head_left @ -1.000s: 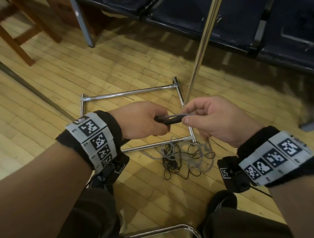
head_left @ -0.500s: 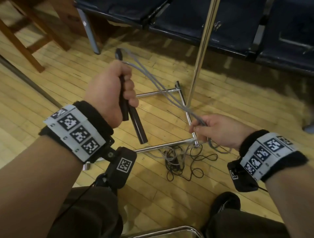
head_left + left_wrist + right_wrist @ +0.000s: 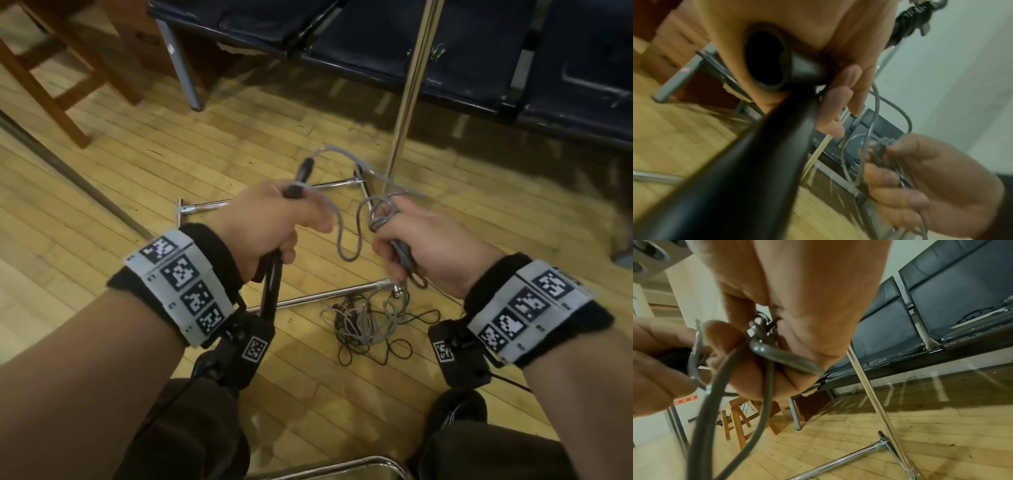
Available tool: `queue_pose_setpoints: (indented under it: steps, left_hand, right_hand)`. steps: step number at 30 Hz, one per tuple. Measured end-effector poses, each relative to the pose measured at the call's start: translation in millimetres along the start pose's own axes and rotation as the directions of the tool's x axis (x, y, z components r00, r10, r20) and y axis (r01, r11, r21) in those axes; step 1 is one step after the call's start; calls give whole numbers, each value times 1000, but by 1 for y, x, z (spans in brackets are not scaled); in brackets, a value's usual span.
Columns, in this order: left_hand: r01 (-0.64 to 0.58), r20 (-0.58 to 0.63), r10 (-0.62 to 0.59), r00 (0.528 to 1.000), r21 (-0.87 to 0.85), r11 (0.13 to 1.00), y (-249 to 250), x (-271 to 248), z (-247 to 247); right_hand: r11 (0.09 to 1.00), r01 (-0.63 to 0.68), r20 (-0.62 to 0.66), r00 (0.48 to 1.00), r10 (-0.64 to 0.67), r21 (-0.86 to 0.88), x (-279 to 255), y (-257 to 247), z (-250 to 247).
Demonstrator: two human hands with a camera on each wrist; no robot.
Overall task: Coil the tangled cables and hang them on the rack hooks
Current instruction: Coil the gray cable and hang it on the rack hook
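From the head view I am seeing the rack pole [image 3: 409, 89] running off the top edge, so its hooks are staying out of sight. The black handles [image 3: 270, 291] are disappearing inside my left hand [image 3: 270, 226], with only their ends showing. The grey cable [image 3: 346, 236] is smearing with blur near its upper loop. The cable tangle [image 3: 370, 322] on the floor is too fine for me to separate strands, and my right hand [image 3: 421, 240] is covering part of it. In the left wrist view the handle is blurring across the lower left.
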State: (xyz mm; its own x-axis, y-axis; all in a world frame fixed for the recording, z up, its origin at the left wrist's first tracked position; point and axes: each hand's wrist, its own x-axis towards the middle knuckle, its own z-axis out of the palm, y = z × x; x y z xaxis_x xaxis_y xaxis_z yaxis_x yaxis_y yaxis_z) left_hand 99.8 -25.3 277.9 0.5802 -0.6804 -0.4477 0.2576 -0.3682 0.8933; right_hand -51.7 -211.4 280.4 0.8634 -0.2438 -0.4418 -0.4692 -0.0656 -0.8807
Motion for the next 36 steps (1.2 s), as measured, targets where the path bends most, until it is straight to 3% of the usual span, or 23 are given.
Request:
queue_pose_setpoints:
  steps: [3, 7, 12, 16, 19, 26, 28, 32, 36]
  left_hand:
    - [-31, 89, 28, 996, 38, 999, -3, -3, 19]
    - [-102, 105, 94, 990, 71, 992, -4, -2, 32]
    - [-112, 143, 98, 985, 94, 989, -3, 2, 32]
    - [-43, 193, 50, 980, -40, 998, -3, 7, 25]
    - [-32, 190, 38, 981, -35, 999, -3, 8, 22]
    - [-36, 170, 42, 985, -38, 999, -2, 10, 18]
    - [-60, 152, 58, 987, 6, 998, -3, 11, 17]
    - [-106, 29, 102, 994, 258, 960, -4, 12, 15]
    - [-136, 116, 99, 988, 386, 912, -2, 7, 13]
  right_hand:
    - [1000, 13, 6, 1000, -13, 17, 0, 0, 5]
    - [999, -2, 124, 992, 7, -43, -3, -2, 7]
    - [999, 18, 156, 988, -14, -29, -9, -1, 0]
    - [998, 58, 64, 996, -61, 39, -14, -1, -5]
    - [988, 79, -16, 997, -77, 133, -14, 0, -10]
    - [983, 178, -142, 975, -169, 55, -13, 0, -15]
    - [979, 196, -147, 972, -186, 60, -13, -2, -15]
    - [977, 197, -137, 973, -185, 76, -15, -5, -13]
    - [961, 230, -177, 963, -202, 152, -15, -8, -14]
